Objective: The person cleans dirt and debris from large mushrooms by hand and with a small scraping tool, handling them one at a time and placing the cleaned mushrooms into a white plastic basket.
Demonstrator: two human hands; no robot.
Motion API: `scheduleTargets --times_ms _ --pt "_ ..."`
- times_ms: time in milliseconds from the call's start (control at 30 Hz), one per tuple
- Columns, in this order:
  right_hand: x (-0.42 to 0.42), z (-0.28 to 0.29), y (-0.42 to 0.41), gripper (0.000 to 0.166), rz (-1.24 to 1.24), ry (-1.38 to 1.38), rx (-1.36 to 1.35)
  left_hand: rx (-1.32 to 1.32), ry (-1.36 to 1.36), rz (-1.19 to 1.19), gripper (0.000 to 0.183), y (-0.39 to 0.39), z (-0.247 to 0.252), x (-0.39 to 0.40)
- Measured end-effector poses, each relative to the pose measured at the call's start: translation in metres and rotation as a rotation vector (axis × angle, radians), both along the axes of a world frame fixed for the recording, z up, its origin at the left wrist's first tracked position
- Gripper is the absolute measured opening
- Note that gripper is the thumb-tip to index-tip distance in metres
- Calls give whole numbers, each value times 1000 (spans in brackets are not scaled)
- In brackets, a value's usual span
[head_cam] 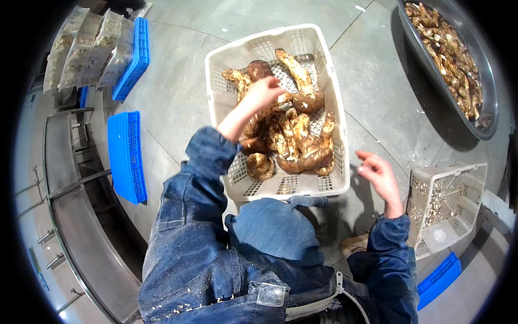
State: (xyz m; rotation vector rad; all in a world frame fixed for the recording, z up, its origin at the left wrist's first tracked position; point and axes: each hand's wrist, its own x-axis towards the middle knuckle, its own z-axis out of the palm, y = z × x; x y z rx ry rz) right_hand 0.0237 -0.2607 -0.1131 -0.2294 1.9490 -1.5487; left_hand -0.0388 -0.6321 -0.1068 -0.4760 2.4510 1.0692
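Note:
A white plastic basket [283,190] with latticed walls stands on the floor before me. Inside lie several large mushrooms with brown caps and thick, soil-stained stems. My left hand [265,93] is over the basket, fingers bent, close to a stem among the mushrooms. Its palm side is hidden, so any grip is unclear. A long-stemmed mushroom [299,77] lies just right of it, and a dark round cap [259,69] is behind it. To the right of the basket, my right hand [378,176] hangs in the air with fingers apart, holding nothing.
A large dark tub [491,109] full of mushrooms stands at the upper right. At the right, a white basket [417,210] holds small pale pieces. Blue plastic crates [126,156] and stacked white baskets [87,52] stand left, near a metal-framed bench [66,162].

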Motion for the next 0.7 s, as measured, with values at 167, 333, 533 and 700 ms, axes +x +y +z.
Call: scheduleTargets --times_ms 167,333,533,700 --pt "14 4 -31 16 131 -145 24 576 -89 624 63 -22 -65 -63" --pt "8 -9 -14 16 -222 -70 98 660 -9 946 43 36 -68 -98" --pt "5 1 -3 12 -210 -51 64 1002 202 938 29 44 -90 -88" --pt "-3 28 -11 15 -304 -183 -61 968 444 446 40 49 -12 -41"
